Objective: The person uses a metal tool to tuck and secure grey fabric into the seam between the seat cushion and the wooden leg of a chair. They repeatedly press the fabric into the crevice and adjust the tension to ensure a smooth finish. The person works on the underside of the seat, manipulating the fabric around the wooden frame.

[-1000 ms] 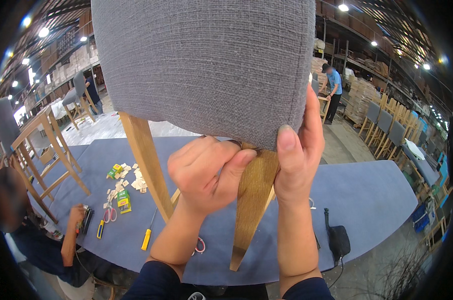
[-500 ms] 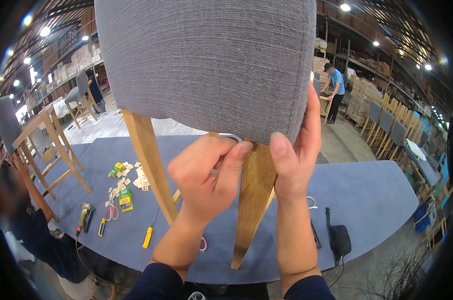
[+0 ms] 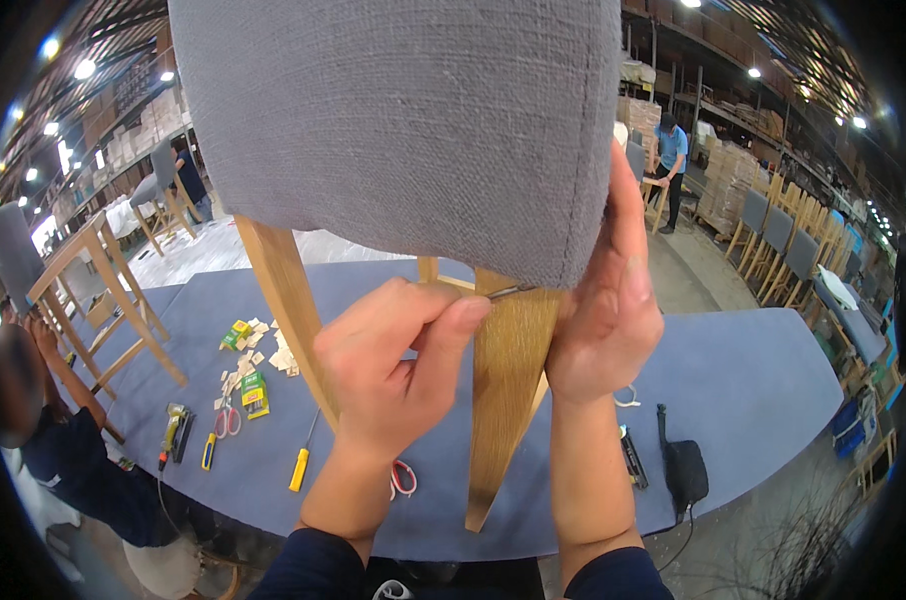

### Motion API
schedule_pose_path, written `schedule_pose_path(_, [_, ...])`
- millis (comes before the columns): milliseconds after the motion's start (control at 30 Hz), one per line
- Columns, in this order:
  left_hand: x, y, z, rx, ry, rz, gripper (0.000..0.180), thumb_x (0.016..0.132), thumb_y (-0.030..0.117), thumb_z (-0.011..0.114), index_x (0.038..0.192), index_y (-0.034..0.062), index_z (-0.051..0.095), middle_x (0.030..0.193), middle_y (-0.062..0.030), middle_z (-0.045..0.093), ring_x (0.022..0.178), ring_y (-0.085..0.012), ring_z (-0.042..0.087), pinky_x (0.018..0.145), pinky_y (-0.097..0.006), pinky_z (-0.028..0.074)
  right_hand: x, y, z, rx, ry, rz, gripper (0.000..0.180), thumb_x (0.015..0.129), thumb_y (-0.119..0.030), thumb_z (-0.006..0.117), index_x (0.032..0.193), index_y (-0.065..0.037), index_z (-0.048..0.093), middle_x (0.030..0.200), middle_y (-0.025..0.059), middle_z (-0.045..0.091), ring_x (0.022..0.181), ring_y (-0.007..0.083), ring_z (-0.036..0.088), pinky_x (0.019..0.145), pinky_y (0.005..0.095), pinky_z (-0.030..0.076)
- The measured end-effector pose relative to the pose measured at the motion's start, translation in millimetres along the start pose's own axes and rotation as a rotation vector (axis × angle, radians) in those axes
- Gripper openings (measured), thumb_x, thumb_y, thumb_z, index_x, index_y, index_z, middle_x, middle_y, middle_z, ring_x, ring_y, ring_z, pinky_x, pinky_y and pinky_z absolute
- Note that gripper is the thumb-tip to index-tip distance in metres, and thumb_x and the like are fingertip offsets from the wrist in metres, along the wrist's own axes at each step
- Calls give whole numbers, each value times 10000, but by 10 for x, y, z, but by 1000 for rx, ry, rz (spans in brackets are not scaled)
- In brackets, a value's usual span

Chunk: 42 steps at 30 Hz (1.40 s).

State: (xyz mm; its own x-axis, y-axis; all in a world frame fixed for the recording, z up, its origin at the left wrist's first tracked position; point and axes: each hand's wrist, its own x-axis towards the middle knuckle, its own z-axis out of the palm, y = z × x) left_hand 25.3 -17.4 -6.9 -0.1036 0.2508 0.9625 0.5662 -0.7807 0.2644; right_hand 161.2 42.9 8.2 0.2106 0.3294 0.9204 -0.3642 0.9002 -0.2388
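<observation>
A chair with a grey fabric seat [image 3: 403,120] and tapered wooden legs [image 3: 503,390] stands on the blue workbench [image 3: 753,390] right in front of me. My left hand [image 3: 398,365] pinches a thin metal tool [image 3: 508,292] whose tip pokes at the seam where the fabric meets the front leg. My right hand [image 3: 608,300] grips the edge of the grey seat and the top of that leg, thumb up along the fabric. A second wooden leg [image 3: 288,300] stands to the left.
On the bench lie a yellow-handled screwdriver [image 3: 301,465], red-handled scissors [image 3: 403,478], small wooden chips and green boxes [image 3: 253,365], a black pouch [image 3: 683,470]. A person in dark blue [image 3: 63,450] works at the left with a wooden stool frame [image 3: 83,290]. Stacked chairs [image 3: 783,240] stand at the right.
My left hand has uncurled from a fist beside the leg and now holds the thin tool out to the fabric seam. My right hand has stayed on the seat edge.
</observation>
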Motion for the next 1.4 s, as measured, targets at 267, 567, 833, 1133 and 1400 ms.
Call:
schedule_pose_path(267, [77,123,-202,149,-242,221,122,838,79,842,783,32,743,677,-48,666,542,-182,596,498,-309,427,91,-183,135,143,67,143,832,1012,-461,355,1619,104,285,1650,216,387,1546,309,354,1279,426,243])
schedule_pose_path(567, [9,61,-342,81,-474,147,140,800,104,867,790,29,749,646,-55,649,529,-199,592,500,-322,430,130,-12,-175,-129,-125,-53,808,1015,-444,446,1562,147,376,1590,236,460,1517,301,393,1263,407,258])
schedule_pose_path(833, [-4,75,-381,-61,-138,-46,88,893,73,799,858,10,748,690,-80,651,538,-148,565,510,-297,407,152,41,-229,-245,-124,-183,731,960,-443,652,1478,63,555,1499,188,576,1445,355,448,1230,463,286])
schedule_pose_path(1133, [234,229,-383,-1,-72,-11,136,952,109,770,890,-8,737,682,-38,626,601,-97,527,559,-267,385,179,-122,-348,-356,-224,-151,856,896,-497,720,1535,27,497,1546,195,532,1445,338,477,1220,464,330])
schedule_pose_path(1400, [390,100,-504,128,-130,237,80,902,77,783,873,4,767,681,-79,652,569,-157,573,531,-318,409,170,-337,-145,-486,-191,-32,908,874,-491,737,1575,9,447,1537,179,530,1464,311,468,1187,454,361])
